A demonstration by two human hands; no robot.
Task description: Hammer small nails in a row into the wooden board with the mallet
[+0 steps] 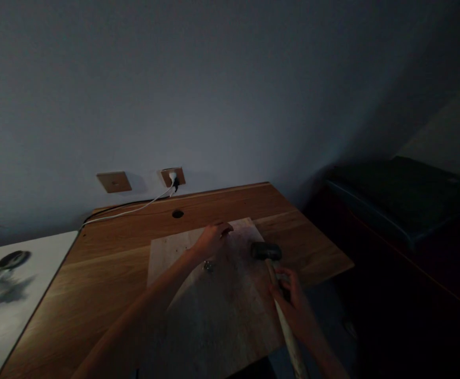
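Observation:
My right hand [291,297] is closed around the wooden handle of a mallet [266,251] with a dark, blunt head. The mallet's head lies over the right edge of a pale flat board [214,321], its handle slanting down toward me. Over the far part of that board, my left hand [211,238] has its fingers curled together near the surface. Whatever they may pinch is too dark and small to name. Just below the left wrist sits a little heap of shiny metal bits [208,267].
Under the board is a wooden table [107,273] with a round cable hole [177,213]. Cables [135,209] run along its back to a wall socket [173,177]. A white surface [24,295] at left carries a dark roll [13,259] and crumpled clear plastic [0,288].

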